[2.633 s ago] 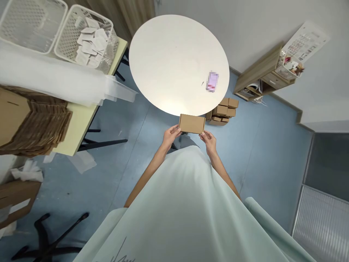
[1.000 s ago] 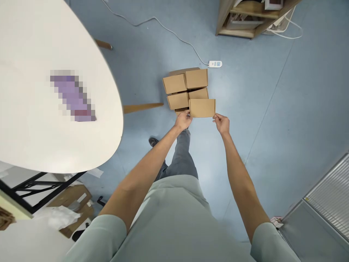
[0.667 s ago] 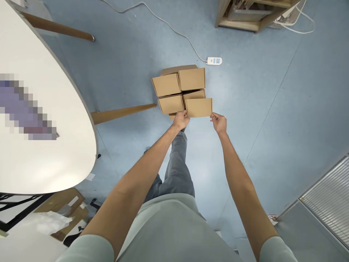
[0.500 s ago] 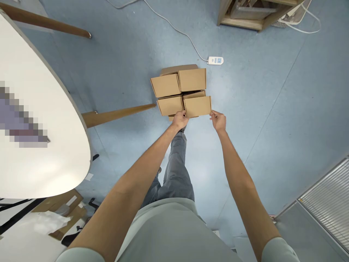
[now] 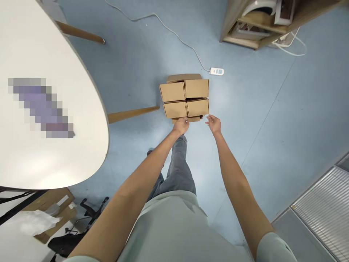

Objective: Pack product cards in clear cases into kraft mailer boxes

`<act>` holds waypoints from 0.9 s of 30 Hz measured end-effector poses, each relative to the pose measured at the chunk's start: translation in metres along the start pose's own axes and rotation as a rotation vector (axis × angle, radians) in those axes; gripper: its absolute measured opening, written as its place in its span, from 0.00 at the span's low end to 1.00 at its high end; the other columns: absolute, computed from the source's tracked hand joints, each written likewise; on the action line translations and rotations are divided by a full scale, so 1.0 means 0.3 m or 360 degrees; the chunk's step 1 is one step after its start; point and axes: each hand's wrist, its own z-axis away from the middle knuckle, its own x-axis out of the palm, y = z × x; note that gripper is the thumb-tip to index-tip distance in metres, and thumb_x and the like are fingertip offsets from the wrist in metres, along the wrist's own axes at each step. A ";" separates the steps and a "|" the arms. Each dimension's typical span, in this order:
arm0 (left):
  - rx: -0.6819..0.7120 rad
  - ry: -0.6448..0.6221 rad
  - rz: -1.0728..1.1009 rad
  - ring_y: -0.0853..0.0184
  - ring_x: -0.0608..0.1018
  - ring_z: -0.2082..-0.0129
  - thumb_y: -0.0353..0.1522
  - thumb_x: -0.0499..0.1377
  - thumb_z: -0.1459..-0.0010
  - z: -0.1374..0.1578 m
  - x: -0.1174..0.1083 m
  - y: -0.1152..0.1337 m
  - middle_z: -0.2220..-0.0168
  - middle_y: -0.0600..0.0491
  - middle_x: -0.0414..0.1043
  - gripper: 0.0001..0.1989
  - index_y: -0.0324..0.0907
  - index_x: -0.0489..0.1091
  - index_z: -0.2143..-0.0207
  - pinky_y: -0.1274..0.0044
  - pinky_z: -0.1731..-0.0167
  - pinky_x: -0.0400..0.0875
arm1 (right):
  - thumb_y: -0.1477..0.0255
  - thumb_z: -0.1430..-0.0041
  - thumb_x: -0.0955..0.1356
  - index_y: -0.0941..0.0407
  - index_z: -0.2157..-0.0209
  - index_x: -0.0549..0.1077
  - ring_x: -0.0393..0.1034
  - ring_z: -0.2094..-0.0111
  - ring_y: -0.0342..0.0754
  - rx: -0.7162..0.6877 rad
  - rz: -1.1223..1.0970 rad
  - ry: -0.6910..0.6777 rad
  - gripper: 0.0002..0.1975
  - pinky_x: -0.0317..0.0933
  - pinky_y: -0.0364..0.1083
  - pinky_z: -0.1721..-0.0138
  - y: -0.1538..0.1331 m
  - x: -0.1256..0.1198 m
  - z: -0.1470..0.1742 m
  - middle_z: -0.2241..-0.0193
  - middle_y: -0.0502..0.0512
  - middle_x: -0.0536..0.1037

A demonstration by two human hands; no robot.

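Several flat brown cardboard boxes sit side by side in two rows inside a larger open carton point(image 5: 184, 77) on the floor. The front right box point(image 5: 198, 108) lies level with the front left box point(image 5: 175, 110). Behind them are the back left box point(image 5: 172, 92) and the back right box point(image 5: 197, 88). My left hand point(image 5: 181, 126) is at the carton's front edge, over its front flap, with a small gap between thumb and finger. Just off the front right box's near corner, my right hand point(image 5: 214, 124) has its fingers apart and holds nothing.
A white power strip point(image 5: 217, 71) with a long cord lies beyond the carton. At left stands a white table point(image 5: 89, 145) with wooden legs, one leg point(image 5: 133, 114) reaching near the carton. A wooden shelf point(image 5: 237, 42) is at upper right; a black chair point(image 5: 67, 243) is at lower left.
The front right box has gone down and back, now lining up with its neighbours. My right hand has come off its corner, and my left hand has let go of it.
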 end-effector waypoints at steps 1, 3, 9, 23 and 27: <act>-0.0049 -0.0004 -0.0016 0.53 0.87 0.47 0.24 0.63 0.33 0.052 -0.017 0.013 0.51 0.39 0.87 0.13 0.37 0.84 0.49 0.66 0.38 0.77 | 0.60 0.26 0.70 0.55 0.44 0.84 0.88 0.61 0.51 0.0018 -0.0002 -0.0018 0.19 0.82 0.57 0.46 -0.018 -0.006 0.038 0.45 0.63 0.88; -0.0113 -0.0047 -0.0036 0.54 0.87 0.44 0.26 0.63 0.33 0.166 -0.059 0.036 0.47 0.41 0.88 0.16 0.38 0.85 0.47 0.68 0.36 0.77 | 0.61 0.26 0.70 0.56 0.46 0.84 0.88 0.61 0.51 0.0045 -0.0017 -0.0085 0.17 0.82 0.56 0.47 -0.059 -0.023 0.124 0.47 0.63 0.89; -0.0056 -0.0120 0.0219 0.54 0.89 0.45 0.29 0.62 0.34 0.525 -0.216 0.071 0.47 0.45 0.89 0.13 0.43 0.86 0.51 0.66 0.35 0.79 | 0.57 0.33 0.73 0.56 0.53 0.84 0.87 0.60 0.51 -0.0004 -0.0098 -0.0168 0.17 0.81 0.56 0.46 -0.202 -0.072 0.418 0.50 0.63 0.91; 0.0340 0.0177 0.0817 0.46 0.87 0.41 0.48 0.65 0.38 1.264 -0.699 -0.083 0.48 0.46 0.89 0.17 0.47 0.87 0.59 0.56 0.32 0.77 | 0.38 0.49 0.78 0.51 0.56 0.85 0.88 0.52 0.62 -0.0587 -0.0169 -0.0323 0.33 0.79 0.63 0.43 -0.581 0.106 1.164 0.50 0.64 0.90; 0.0424 0.0335 0.1044 0.45 0.86 0.38 0.55 0.68 0.40 1.459 -0.839 -0.270 0.45 0.44 0.89 0.24 0.47 0.87 0.56 0.55 0.32 0.77 | 0.38 0.47 0.79 0.52 0.53 0.85 0.87 0.51 0.61 -0.0736 -0.0167 -0.0423 0.34 0.79 0.61 0.43 -0.655 0.303 1.397 0.49 0.65 0.90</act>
